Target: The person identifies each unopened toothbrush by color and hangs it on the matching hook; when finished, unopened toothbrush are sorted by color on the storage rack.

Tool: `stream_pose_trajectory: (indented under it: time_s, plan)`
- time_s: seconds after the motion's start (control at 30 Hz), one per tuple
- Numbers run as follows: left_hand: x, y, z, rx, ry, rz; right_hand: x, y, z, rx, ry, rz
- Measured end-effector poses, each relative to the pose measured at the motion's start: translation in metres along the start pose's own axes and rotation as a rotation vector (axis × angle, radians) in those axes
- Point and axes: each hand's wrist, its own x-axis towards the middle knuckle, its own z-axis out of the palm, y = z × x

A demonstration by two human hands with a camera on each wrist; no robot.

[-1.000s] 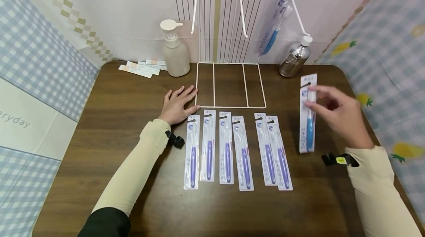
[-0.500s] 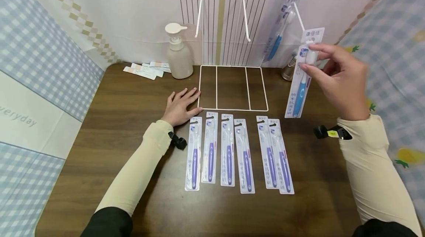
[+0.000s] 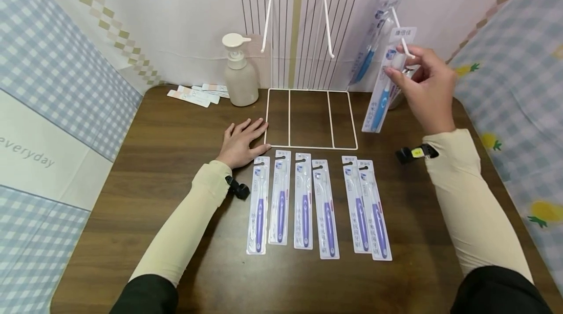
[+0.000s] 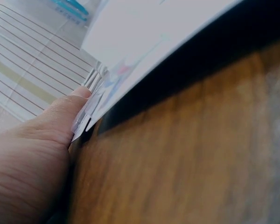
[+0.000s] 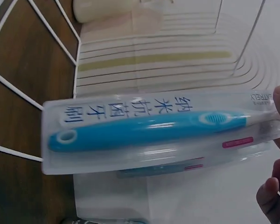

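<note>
Right hand point(image 3: 426, 87), high at right: thumb and index finger pinched together on a blue toothbrush pack point(image 3: 388, 79), gripping it near the head end, no gap to spare. Pack is off the desk point(image 3: 308, 284), upright but leaning, header up, long axis running from the fingers down and to the left. Printed face toward the head camera

Key relation: header meets the right hook point(image 3: 396, 17) of the wire rack point(image 3: 289, 118). Hook's tip shows in front of the card, just beside the index finger; looks threaded through the hang hole, but hole itself too small to be sure. Farther back, a second blue pack point(image 3: 370, 49) hangs by the same hook, axis roughly parallel

Left hand point(image 3: 239, 147) well apart from the hook: palm down on the desk, fingers spread, nothing held, by the rack's left front corner. Right hand plainly the nearer

Surface: dark wood grain; six purple toothbrush packs point(image 3: 304, 206) in a row before the rack. Behind: pump bottle point(image 3: 242, 82), paper strips point(image 3: 193, 95), silver bottle point(image 3: 398, 100) partly hidden by the right hand. Patterned cloth point(image 3: 184, 11) walls the back and sides
</note>
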Motion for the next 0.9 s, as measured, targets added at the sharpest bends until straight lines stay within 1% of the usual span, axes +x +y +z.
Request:
stream_pose_trajectory:
  time_s: [0.17,0.27,0.37,0.5,0.67,0.8,0.9]
  plan:
    - [0.000,-0.002,0.000,0.004,0.005,-0.001,0.026,0.006,0.019,0.036,0.003,0.108]
    - [0.000,-0.002,0.001,0.004,0.003,0.000,0.039,0.008,0.025,0.074,0.003,0.168]
    - [0.001,-0.001,0.001,0.007,0.002,-0.001,0.048,0.011,0.029,0.116,0.002,0.209]
    - [0.002,0.000,0.001,0.006,0.001,0.001,0.054,0.018,0.032,0.163,0.002,0.226]
    - [0.001,-0.002,-0.001,0.009,0.004,-0.006,0.057,0.024,0.033,0.196,-0.026,0.214]
    - [0.001,-0.004,-0.001,0.013,0.005,-0.005,0.053,0.023,0.029,0.164,-0.047,0.196]
    - [0.000,-0.004,-0.002,0.008,0.004,-0.001,0.046,0.022,0.022,0.139,-0.051,0.180]
